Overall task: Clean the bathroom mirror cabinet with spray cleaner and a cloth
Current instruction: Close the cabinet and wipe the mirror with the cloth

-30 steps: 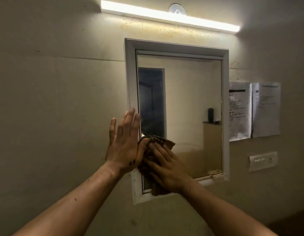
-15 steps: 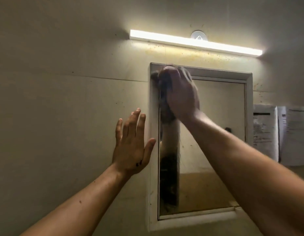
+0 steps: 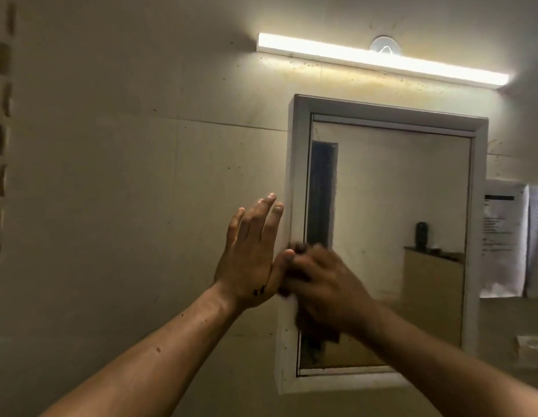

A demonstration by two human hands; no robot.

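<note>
The mirror cabinet (image 3: 478, 206) hangs on the wall with a white frame around its glass door. My right hand (image 3: 328, 284) presses a dark cloth (image 3: 318, 335) against the lower left part of the mirror and its frame; the hand is blurred by motion and most of the cloth is hidden beneath it. My left hand (image 3: 251, 251) lies flat, fingers spread, on the wall and the cabinet's left side, its thumb touching my right hand. No spray bottle is in view.
A lit tube light (image 3: 382, 60) runs along the wall above the cabinet. Two printed paper sheets (image 3: 502, 239) hang on the wall to the right of the cabinet. The mirror reflects a doorway and a small dark bottle on a ledge.
My right hand has swept the cloth from the top left corner of the mirror down to its lower left part. My left hand has stayed on the wall by the frame.
</note>
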